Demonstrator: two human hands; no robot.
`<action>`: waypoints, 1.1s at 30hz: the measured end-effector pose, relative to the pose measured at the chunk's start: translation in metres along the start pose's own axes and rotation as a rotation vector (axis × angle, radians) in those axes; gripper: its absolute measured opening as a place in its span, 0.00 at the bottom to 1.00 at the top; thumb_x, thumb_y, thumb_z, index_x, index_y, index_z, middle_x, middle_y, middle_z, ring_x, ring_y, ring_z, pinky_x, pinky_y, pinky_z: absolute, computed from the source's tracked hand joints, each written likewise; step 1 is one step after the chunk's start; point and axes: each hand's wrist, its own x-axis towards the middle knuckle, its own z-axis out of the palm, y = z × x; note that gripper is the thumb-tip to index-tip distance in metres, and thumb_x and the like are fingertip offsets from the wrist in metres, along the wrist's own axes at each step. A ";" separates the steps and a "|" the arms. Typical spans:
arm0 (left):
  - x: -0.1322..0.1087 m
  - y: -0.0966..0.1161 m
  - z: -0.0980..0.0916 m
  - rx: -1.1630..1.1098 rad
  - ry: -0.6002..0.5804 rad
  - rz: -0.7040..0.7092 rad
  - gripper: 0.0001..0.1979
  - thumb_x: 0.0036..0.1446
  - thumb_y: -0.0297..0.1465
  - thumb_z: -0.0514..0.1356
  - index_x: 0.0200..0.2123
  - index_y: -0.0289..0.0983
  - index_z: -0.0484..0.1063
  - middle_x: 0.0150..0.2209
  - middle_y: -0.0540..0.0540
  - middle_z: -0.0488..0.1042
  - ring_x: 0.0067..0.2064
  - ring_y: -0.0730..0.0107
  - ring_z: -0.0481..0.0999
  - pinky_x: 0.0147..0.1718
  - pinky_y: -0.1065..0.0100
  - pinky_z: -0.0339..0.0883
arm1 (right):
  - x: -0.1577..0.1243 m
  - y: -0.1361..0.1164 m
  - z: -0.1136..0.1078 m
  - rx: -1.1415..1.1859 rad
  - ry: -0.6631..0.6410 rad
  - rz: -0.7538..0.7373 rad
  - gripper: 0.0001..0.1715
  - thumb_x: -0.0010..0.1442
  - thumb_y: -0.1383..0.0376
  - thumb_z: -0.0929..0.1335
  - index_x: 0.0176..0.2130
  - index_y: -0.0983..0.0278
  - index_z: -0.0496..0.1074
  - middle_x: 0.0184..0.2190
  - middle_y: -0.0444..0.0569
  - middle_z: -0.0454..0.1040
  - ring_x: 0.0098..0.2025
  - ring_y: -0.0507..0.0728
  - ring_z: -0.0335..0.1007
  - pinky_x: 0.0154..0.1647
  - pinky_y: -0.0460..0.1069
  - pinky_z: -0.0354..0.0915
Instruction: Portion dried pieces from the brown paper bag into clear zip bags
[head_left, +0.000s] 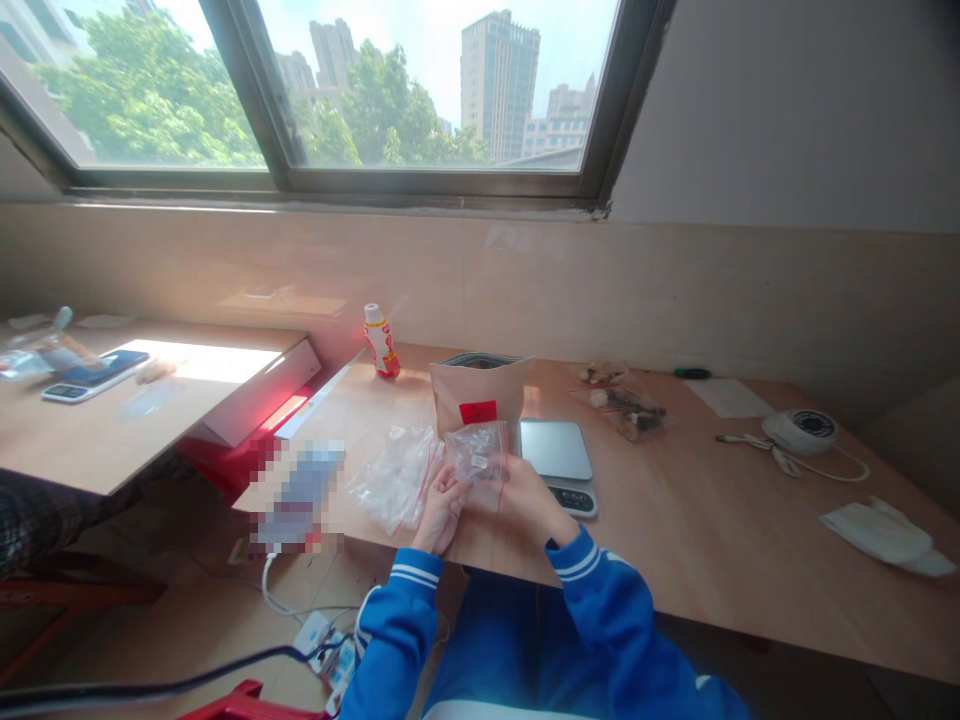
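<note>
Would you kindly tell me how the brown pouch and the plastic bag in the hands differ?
The pouch is opaque; the plastic bag is see-through. The pouch looks larger than the plastic bag. The pouch stands on the table, while the plastic bag is between the left hand and right hand. Both show some red.

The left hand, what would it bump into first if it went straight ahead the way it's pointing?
The left hand holds the small clear bag; straight past that, it would probably meet the standing paper bag first, though the depth between them is hard to judge.
</note>
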 end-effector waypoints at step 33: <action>-0.007 0.009 0.006 -0.031 0.000 -0.058 0.19 0.46 0.24 0.67 0.44 0.40 0.74 0.45 0.47 0.76 0.37 0.75 0.76 0.36 0.75 0.70 | 0.032 -0.078 -0.040 -0.288 0.453 -0.300 0.17 0.67 0.58 0.57 0.48 0.61 0.68 0.49 0.53 0.68 0.54 0.59 0.61 0.59 0.55 0.53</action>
